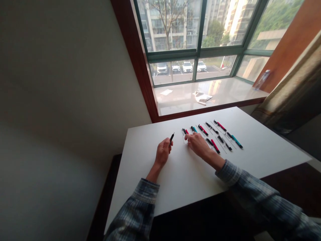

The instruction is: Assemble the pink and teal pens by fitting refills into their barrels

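Observation:
My left hand is closed around a slim black pen piece, its narrow tip pointing up past the fingers. To the right, my right hand reaches over the near-left end of the laid-out pen parts, fingers bent and apart. Under its fingertips lie a red and black pen part and a thin clear refill. Just beyond the hand is a teal and black set. Near my right wrist lies a red pen barrel with a black end. Whether the fingertips touch anything is hard to make out.
More disassembled pens lie in two rows on the white table, among them a teal barrel and a red one. Behind the table, the windowsill holds a crumpled white sheet and a clear bottle. A curtain hangs at right.

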Motion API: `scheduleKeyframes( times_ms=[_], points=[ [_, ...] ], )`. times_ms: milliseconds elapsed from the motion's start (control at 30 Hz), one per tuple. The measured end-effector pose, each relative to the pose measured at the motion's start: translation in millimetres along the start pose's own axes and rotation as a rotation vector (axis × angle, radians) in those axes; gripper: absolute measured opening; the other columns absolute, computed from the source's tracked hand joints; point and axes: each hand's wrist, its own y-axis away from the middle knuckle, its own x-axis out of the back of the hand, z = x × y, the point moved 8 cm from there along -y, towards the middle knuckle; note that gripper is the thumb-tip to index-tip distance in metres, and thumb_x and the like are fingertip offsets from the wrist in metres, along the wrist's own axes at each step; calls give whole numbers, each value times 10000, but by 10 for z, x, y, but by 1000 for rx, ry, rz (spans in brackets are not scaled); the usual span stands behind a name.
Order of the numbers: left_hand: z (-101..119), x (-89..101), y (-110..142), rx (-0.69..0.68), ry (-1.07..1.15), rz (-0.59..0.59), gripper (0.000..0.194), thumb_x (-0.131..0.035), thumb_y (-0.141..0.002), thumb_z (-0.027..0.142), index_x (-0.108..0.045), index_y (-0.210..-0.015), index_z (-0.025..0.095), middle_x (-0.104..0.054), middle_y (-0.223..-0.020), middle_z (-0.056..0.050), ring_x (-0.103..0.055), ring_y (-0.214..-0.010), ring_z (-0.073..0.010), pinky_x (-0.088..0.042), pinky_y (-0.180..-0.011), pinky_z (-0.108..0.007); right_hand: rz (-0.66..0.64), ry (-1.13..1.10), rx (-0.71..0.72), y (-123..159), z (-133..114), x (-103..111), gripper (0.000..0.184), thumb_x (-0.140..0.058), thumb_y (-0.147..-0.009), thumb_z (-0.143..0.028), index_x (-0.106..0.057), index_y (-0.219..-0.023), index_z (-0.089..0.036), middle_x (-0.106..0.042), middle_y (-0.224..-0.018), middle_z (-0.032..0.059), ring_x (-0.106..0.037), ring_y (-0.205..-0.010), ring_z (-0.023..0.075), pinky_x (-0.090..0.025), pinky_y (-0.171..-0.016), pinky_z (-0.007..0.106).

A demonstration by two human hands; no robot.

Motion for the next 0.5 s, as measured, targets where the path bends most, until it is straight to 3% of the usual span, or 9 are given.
scheduleKeyframes(
  times_ms=[133,200,333,500],
  points=[
    [35,-36,8,-6,54,-60,354,-444,-955,488,-547,-791,192,-362,-571,64,-311,-486,-100,-252,-474,-215,109,-66,9,67,-33,128,184,-641,-902,-80,-719,-1037,-177,-772,-1007,105,-653,-977,286,-458,-893,409],
    [64,-66,16,-48,45,-98,304,-451,-960,437,-574,-841,186,-383,-589,58,-347,-521,-108,-282,-511,-224,189,-209,-14,111,-57,206,47,-681,-916,-189,-694,-962,-189,-760,-961,73,-652,-912,250,-466,-854,375],
    [132,-113,57,-173,-128,-124,297,-502,-980,422,-596,-830,183,-499,-684,21,-451,-633,-132,-373,-621,-256,167,-565,-68,43,-163,141,347,-676,-926,-484,-584,-739,-206,-646,-682,-10,-561,-621,153,-408,-598,270],
    [196,-129,88,-252,-215,-143,347,-496,-1010,459,-617,-831,188,-606,-774,-14,-543,-731,-169,-432,-728,-294,160,-629,-123,-243,-272,78,514,-591,-958,-577,-529,-610,-203,-570,-549,-22,-479,-511,125,-319,-523,270]
  ],
)
